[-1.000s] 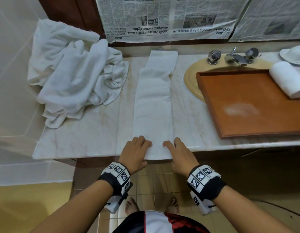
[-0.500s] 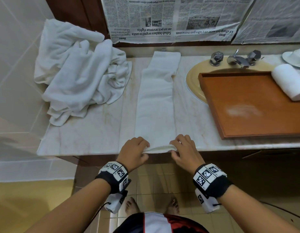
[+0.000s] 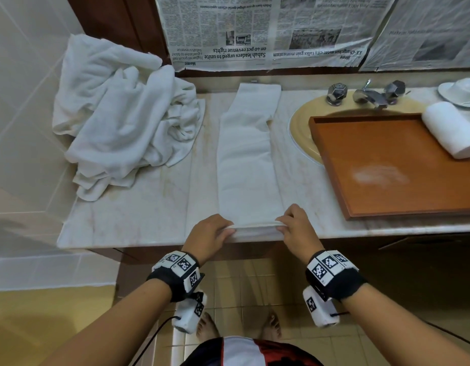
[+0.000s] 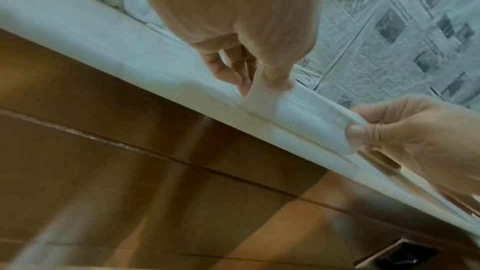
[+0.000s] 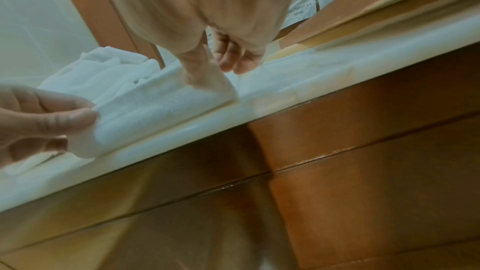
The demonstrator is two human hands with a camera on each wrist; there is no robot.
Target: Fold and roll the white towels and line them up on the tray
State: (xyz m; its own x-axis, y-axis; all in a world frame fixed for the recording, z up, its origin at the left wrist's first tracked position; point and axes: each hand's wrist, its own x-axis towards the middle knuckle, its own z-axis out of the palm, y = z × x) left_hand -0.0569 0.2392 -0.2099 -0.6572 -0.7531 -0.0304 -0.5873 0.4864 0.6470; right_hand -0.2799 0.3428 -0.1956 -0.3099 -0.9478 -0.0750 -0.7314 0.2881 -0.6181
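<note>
A white towel point(image 3: 245, 165), folded into a long narrow strip, lies across the marble counter from front edge to back wall. Its near end is turned over into a small first roll point(image 4: 306, 114) point(image 5: 158, 108). My left hand point(image 3: 211, 235) pinches the roll's left corner between thumb and fingers point(image 4: 279, 78). My right hand point(image 3: 294, 225) pinches the right corner in the same way point(image 5: 205, 75). A wooden tray point(image 3: 386, 165) sits over the basin at the right, with one finished rolled towel point(image 3: 451, 129) at its far right end.
A heap of unfolded white towels point(image 3: 123, 114) fills the counter's back left corner. Taps point(image 3: 365, 93) and a white dish point(image 3: 463, 91) stand behind the tray. Newspaper point(image 3: 268, 30) covers the wall. The counter's front edge point(image 3: 123, 241) is right at my hands.
My hands went from lying flat on the towel's near end to lifting its edge and turning it over into a first small roll, moving slightly away from me.
</note>
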